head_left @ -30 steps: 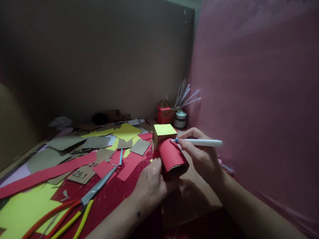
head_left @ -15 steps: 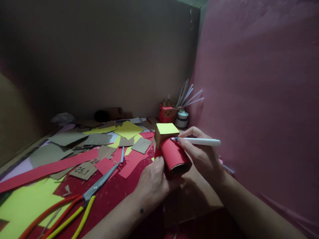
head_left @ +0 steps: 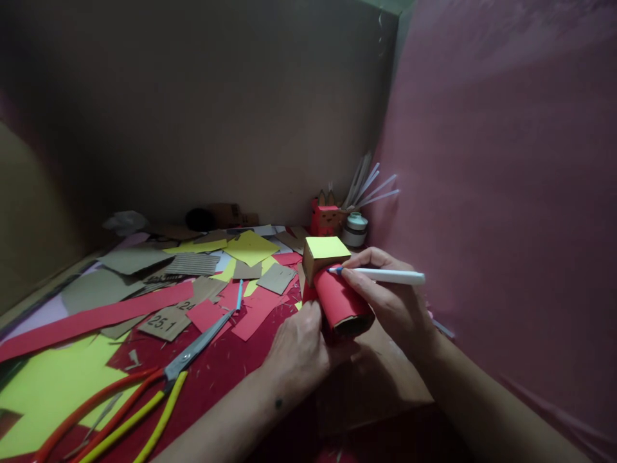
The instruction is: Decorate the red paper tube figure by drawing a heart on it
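Observation:
My left hand is closed around the lower left side of a cardboard craft figure. The figure has a red paper-covered tube, open at its near end, joined to a small cardboard box with a yellow top. Between thumb and fingers, my right hand pinches a white marker pen with a blue tip end. The pen lies nearly level, its tip at the far end of the red tube, by the box. My left fingertips are partly hidden behind the tube.
Scissors with red and yellow handles lie at the left front. Around them are yellow paper, a red strip and cardboard scraps. At the back stand a red figure and a lidded jar. A pink wall bounds the right.
The view has shifted slightly, so the whole scene sits a little to the right. Both hands keep their holds, and the pen tip stays near the tube's far end.

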